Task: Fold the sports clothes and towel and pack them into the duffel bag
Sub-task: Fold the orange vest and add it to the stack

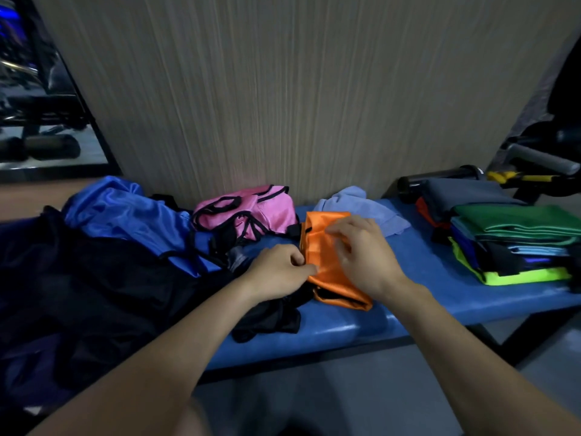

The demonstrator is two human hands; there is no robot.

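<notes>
Head view, looking down at your two bare forearms reaching over a blue padded bench set against a wood-grain wall panel.

In the middle of the bench lies an orange garment, folded into a narrow strip with black trim at its near end. Your left hand pinches its left edge, fingers curled tight onto the fabric. Your right hand rests over the upper part of the strip, thumb and fingertips bent and nipping the cloth near its far end (the exact grip is partly hidden by the back of the hand).

To your left, a loose heap of unfolded clothes: a black garment spread widest and nearest you, a shiny blue garment behind it, and a pink garment with black edging just beside the orange one. A small black piece lies crumpled under your left wrist, touching the near end of the orange strip.

Behind the orange garment, against the wall, sits a crumpled pale blue towel.

On the right end of the bench stands a stack of folded clothes, with a green layer near the top, dark and blue layers between, and a neon green one at the bottom. A grey folded piece lies just behind it.

Gym equipment shows at the far right, blurred.
</notes>
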